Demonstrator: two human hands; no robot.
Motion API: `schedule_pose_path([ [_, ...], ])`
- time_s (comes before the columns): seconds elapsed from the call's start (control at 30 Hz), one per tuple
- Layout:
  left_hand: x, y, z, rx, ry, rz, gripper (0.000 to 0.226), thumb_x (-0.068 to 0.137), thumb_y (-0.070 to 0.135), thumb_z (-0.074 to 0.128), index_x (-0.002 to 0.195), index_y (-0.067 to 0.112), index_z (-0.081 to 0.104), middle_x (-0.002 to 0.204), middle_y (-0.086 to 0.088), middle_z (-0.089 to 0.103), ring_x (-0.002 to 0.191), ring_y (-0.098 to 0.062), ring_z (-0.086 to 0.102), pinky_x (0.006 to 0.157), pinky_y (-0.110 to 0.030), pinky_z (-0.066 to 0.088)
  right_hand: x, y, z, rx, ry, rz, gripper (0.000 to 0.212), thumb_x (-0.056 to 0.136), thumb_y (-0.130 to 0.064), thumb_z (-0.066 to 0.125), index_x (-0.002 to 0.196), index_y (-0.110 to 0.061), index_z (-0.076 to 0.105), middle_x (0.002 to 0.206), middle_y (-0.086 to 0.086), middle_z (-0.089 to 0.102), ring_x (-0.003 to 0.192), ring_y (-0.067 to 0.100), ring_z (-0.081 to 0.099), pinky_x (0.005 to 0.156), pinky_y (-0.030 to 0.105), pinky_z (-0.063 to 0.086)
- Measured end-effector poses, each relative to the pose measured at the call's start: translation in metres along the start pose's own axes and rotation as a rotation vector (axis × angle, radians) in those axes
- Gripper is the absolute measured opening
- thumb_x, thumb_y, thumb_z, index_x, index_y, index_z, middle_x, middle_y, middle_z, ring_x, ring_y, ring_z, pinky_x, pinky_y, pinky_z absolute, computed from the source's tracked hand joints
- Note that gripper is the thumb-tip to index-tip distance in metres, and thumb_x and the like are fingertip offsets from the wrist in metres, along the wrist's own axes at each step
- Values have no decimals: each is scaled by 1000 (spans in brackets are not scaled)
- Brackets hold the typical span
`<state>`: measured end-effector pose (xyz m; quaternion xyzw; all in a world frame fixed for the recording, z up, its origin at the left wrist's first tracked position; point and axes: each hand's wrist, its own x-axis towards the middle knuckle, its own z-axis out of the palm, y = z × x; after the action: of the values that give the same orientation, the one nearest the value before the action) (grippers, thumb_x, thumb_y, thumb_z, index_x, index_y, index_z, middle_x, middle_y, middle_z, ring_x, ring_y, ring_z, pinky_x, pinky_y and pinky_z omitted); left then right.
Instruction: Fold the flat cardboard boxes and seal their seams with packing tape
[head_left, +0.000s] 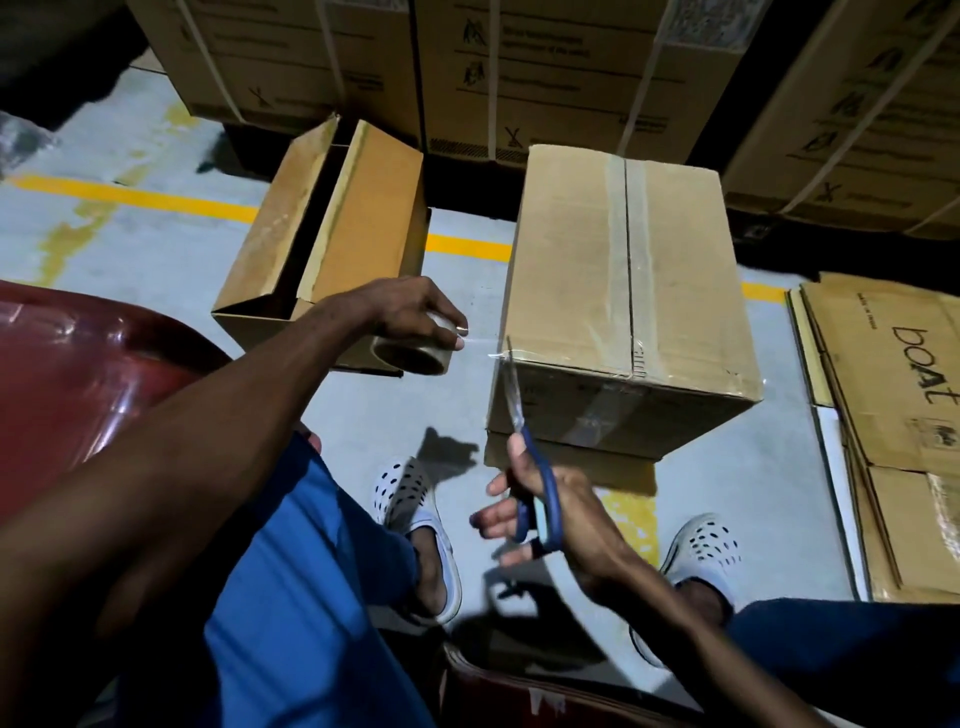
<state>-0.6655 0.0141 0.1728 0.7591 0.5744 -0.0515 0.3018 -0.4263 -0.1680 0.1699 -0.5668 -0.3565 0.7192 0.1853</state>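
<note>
Premises presenting as a warehouse: strapped cartons (545, 73) standing stacked beside a yellow-lined concrete floor (130, 234).

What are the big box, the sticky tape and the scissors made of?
The big box looks like brown cardboard, dull and a bit creased, with folded flaps meeting at a seam. The tape in the left hand seems to be thin clear plastic, because it shines and you can see through it. The scissors in the right hand have shiny blades, probably metal, and smooth blue handles, likely plastic.
</note>
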Motion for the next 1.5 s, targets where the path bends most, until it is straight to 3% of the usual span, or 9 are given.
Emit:
schedule_pose_path([
  [0.33, 5, -7, 2, -36, 21, -18, 34, 85, 53, 71, 117, 41, 71, 136, 6, 62, 118, -22, 57, 100, -49, 47, 12, 4, 19, 46, -14, 32, 86, 70, -81, 54, 104, -3, 64, 90, 27, 74, 75, 26, 72, 58, 34, 56],
  [0.73, 6, -2, 6, 57, -37, -73, 34, 85, 51, 73, 115, 36, 73, 128, 7, 66, 108, -22, 58, 87, -39, 48, 46, -3, 41, 24, 41, -3, 83, 75, -78, 56, 103, -1, 66, 80, 19, 75, 69, 23, 72, 72, 48, 63],
  [0.83, 6, -2, 6, 93, -52, -68, 29, 85, 51, 72, 110, 37, 73, 126, 7, 65, 107, -21, 57, 85, -37, 47, 51, 1, 45, 21, 110, -38, 70, 81, -69, 63, 93, 0, 66, 70, 17, 72, 58, 22, 66, 60, 38, 60],
  [0.93, 7, -5, 5, 137, -57, -80, 30, 84, 52, 73, 110, 37, 73, 125, 7, 66, 103, -20, 56, 81, -37, 46, 53, 3, 46, 8, 160, -64, 57, 83, -59, 70, 87, -2, 66, 57, 13, 66, 45, 18, 58, 44, 23, 43],
  [1.0, 5, -10, 6, 212, -80, -112, 35, 83, 53, 73, 115, 38, 72, 125, 6, 65, 102, -20, 55, 78, -34, 43, 53, 5, 46, -18, 156, -62, 52, 84, -53, 72, 86, -2, 67, 55, 13, 65, 42, 17, 56, 41, 21, 38],
  [1.13, -3, -20, 3, 303, -107, -162, 36, 83, 53, 73, 116, 39, 70, 123, 5, 65, 99, -20, 56, 77, -32, 42, 46, 13, 42, -87, 126, -69, 50, 79, -50, 79, 91, -3, 69, 68, 17, 73, 52, 19, 63, 47, 25, 48],
  [1.23, -15, -30, -6, 271, -42, -184, 40, 82, 58, 71, 118, 41, 70, 124, 5, 65, 106, -23, 57, 81, -32, 42, 43, 10, 32, -179, 137, -135, 57, 68, -55, 86, 94, -6, 71, 73, 11, 75, 65, 19, 73, 63, 35, 56],
  [1.4, -59, -54, -20, 96, 196, -217, 43, 81, 70, 63, 114, 45, 71, 127, 6, 68, 111, -24, 60, 88, -37, 48, 49, -13, 10, -432, 202, -239, 75, 43, -83, 82, 100, -38, 64, 100, -2, 75, 89, 19, 74, 82, 47, 60],
  [1.5, -105, -74, -26, -49, 345, -233, 37, 83, 67, 63, 111, 44, 73, 124, 8, 69, 112, -21, 62, 89, -37, 47, 41, -45, 11, -594, 103, -259, 61, 59, -68, 86, 104, -38, 58, 107, -6, 67, 92, 13, 68, 72, 38, 57],
])
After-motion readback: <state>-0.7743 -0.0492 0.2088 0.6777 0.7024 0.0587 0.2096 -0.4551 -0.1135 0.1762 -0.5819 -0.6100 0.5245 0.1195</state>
